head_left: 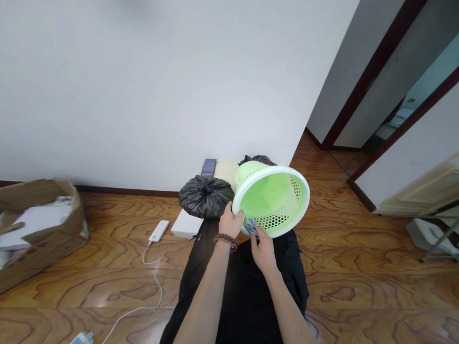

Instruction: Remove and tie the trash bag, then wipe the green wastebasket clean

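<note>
A light green plastic wastebasket (264, 193) with a white rim and rows of holes is tipped so that its mouth faces me. My left hand (230, 222) is closed on the left side of the rim. Between the fingers of my right hand (263, 247) is a crumpled grey-blue cloth (251, 226), pressed at the lower inside edge of the rim. A tied black garbage bag (206, 197) sits just left of the basket. Part of another black bag (262, 159) shows behind it.
A cardboard box (62, 231) of papers stands on the wooden floor at left. A white power strip (159, 231) with a trailing cord (160, 285) lies nearer. A phone (209, 167) rests by the white wall (179, 90). Metal legs (443, 239) and a doorway are at right.
</note>
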`<act>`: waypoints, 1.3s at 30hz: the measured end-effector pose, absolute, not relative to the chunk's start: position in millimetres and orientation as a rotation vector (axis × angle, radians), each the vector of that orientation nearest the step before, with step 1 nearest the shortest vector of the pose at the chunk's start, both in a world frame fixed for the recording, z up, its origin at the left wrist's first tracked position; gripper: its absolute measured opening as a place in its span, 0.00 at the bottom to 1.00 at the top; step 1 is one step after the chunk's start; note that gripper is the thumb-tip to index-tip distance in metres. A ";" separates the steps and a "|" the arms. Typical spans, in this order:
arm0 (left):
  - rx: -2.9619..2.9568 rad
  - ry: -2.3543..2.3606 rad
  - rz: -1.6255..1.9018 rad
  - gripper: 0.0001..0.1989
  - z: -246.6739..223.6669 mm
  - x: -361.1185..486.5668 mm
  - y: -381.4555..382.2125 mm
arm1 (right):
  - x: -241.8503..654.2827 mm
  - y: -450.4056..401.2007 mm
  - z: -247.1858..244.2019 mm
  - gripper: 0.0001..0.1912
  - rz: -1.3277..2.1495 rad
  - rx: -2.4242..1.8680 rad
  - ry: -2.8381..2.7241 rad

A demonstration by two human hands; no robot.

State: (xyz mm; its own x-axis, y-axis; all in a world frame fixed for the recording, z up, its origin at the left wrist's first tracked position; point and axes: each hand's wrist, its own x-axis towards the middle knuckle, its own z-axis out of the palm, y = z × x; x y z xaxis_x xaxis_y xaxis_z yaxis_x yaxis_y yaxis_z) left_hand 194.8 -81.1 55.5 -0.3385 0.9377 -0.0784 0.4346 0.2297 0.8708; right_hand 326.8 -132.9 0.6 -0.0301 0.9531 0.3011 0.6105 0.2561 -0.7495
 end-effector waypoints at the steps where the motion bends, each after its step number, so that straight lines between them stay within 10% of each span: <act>1: 1.264 1.886 1.034 0.27 55.7 194.8 -81.0 | 326.9 -132.7 0.1 0.17 0.544 -1.445 -1.732; 39: 1.269 1.862 1.069 0.25 48.6 193.9 -80.6 | 328.9 -125.1 -14.5 0.18 0.403 -1.476 -1.860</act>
